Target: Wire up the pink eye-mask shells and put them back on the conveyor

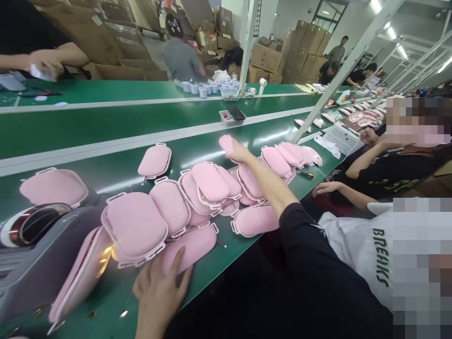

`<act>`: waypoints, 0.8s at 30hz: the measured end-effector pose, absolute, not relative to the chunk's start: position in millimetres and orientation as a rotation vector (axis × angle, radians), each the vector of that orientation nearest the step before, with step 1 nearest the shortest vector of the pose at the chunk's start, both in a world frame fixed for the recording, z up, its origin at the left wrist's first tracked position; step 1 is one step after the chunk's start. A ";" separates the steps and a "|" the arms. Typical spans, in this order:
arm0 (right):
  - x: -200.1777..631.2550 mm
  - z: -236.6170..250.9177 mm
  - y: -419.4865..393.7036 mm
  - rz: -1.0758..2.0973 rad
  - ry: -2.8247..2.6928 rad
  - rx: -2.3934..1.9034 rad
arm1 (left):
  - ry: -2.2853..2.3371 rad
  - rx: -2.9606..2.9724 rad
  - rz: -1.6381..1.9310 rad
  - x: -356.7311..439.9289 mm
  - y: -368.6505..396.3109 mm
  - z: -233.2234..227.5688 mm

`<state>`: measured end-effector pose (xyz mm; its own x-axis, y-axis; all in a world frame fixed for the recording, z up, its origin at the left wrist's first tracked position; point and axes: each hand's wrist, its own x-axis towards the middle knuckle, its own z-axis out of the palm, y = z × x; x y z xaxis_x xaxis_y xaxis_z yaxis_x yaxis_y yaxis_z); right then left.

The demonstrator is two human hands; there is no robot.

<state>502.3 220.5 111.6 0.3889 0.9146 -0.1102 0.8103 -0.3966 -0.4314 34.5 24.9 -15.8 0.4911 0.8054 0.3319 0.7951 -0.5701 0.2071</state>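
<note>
My left hand (158, 282) is at the near table edge, its fingers spread against a pink padded shell (196, 245) with a short red wire. My right hand (240, 153) reaches far across the pile, closed on a small pink piece (225, 142); the fingers partly hide it. Between the hands lies a row of overlapping pink padded shells (137, 226) with pale slotted tabs on their rims. One lone shell (155, 161) sits behind the row. Another pink shell (256, 220) lies under my right forearm.
A grey machine (52, 263) with a tape-like roll (33, 226) stands at left, a tilted pink shell (83, 270) against it. A screwdriver (306, 174) lies beyond the pile. A phone (235, 112) rests on a small plastic tub. Co-workers sit right; a slanted post (332, 75) rises there.
</note>
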 end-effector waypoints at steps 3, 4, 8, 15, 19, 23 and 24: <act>524.1 125.5 186.6 0.336 -1.473 -2.314 | 1.400 2.684 0.734 32.6 30.0 -11.4; 529.3 129.8 177.3 0.291 -1.470 -2.294 | 1.374 2.681 0.793 31.6 31.3 -8.6; 533.7 140.4 163.3 0.156 -1.418 -2.229 | 1.236 2.665 1.002 48.0 12.6 4.9; 505.9 75.3 20.3 -0.149 -1.236 -1.803 | 0.033 2.733 0.474 218.9 -112.1 -43.4; 469.0 20.0 -128.3 0.016 -1.151 -1.857 | -0.051 2.642 0.076 266.9 -143.7 -110.7; 470.9 -6.5 -180.8 0.242 -1.030 -1.934 | -0.061 2.589 -0.121 274.6 -145.8 -144.5; 477.6 -8.8 -182.4 0.269 -0.972 -1.941 | -0.056 2.578 -0.141 275.8 -147.1 -147.0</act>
<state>477.6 -182.4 -8.8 0.6643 0.7228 0.1902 0.5220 -0.2666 -0.8102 275.8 -147.1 -147.0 0.9936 -0.0691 -0.0890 -0.0113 -0.8470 0.5315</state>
